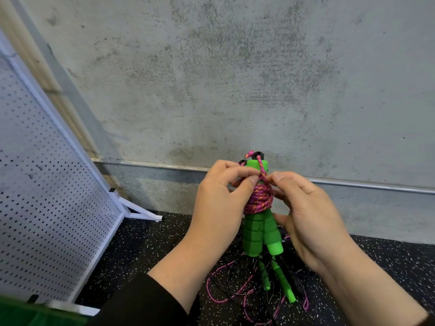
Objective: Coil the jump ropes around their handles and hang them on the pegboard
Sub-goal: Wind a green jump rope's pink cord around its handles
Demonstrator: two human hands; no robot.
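A bare concrete wall (235,78) fills most of the view, with a metal pipe (376,185) running along its lower part. Below it lies a black speckled floor (146,250). On the left a white pegboard (47,196) leans at a tilt on its white frame, its foot resting on the floor near the wall. In the middle, held up in front of the wall, are two green foam handles (256,234) side by side, upright, with a pink braided rope (259,198) coiled in many turns around their upper half. The left hand (221,198) wraps its fingers around the left side of the coil, and its thumb and forefinger pinch the rope at the top of the coil. The right hand (306,212) has its fingers curled against the right side of the bundle, with its fingertips meeting the same strand just beside the left thumb. A loose end of the rope runs up over the top of the handles and sticks out above them. On the floor under the hands lies a tangle of other jump ropes (247,285), pink cords and thin black cords mixed together, with more green handles (286,287) among them. A black sleeve (141,302) covers the left forearm.
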